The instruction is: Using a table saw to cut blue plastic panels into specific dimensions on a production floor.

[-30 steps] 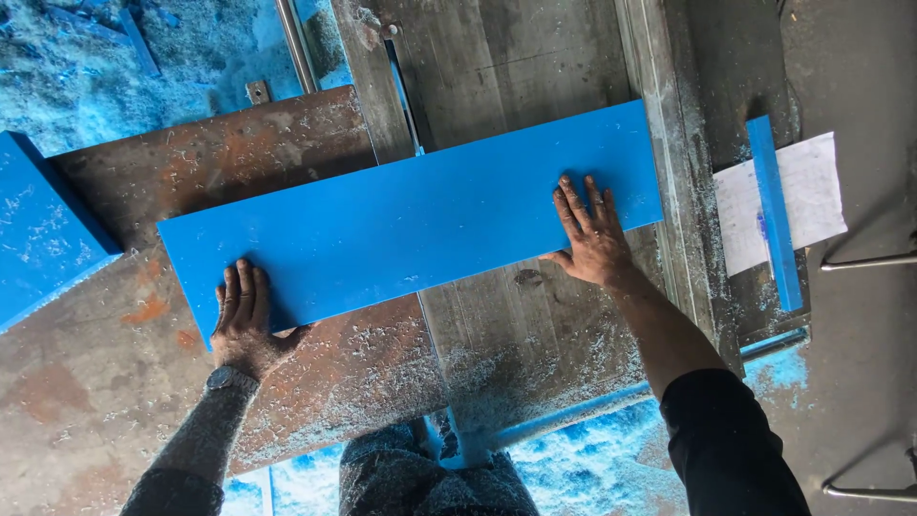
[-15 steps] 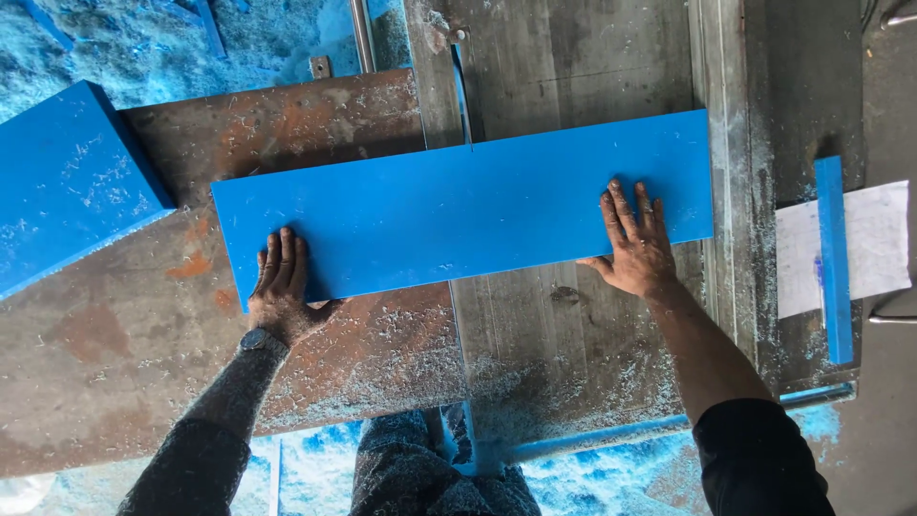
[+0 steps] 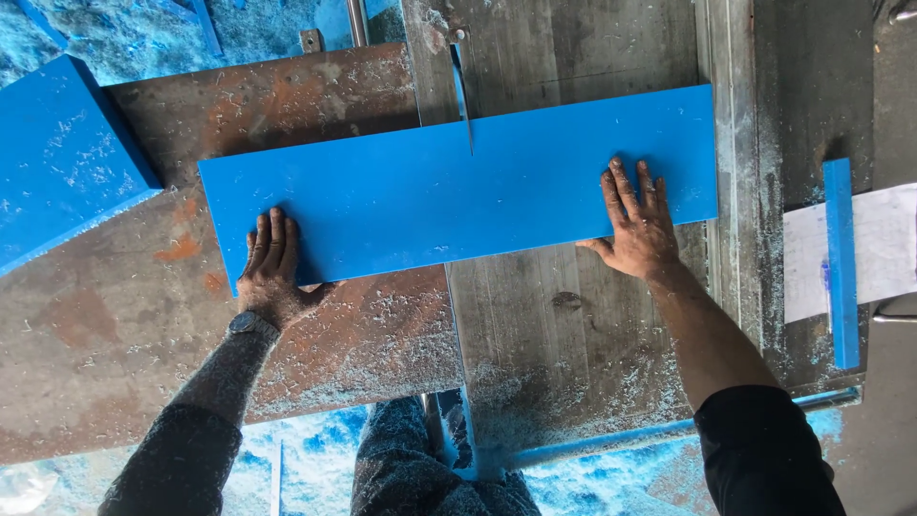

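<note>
A long blue plastic board (image 3: 430,196) lies flat across a table saw's top. My left hand (image 3: 271,268) presses flat on its near left corner, fingers spread. My right hand (image 3: 637,225) presses flat on its right part near the front edge. The thin saw blade (image 3: 462,94) stands at the board's far edge, and a short cut runs into the board there. Neither hand grips anything; both palms rest on the board.
The rusty steel table (image 3: 115,325) on the left carries a thick blue block (image 3: 62,162). A narrow blue strip (image 3: 841,258) lies on white paper (image 3: 888,244) at the right. Blue shavings (image 3: 105,29) cover the floor. A metal fence rail (image 3: 731,143) runs along the right.
The board and both hands have moved away from me toward the blade, and the blade has entered the board's far edge. The view has shifted, showing more of the blue block.
</note>
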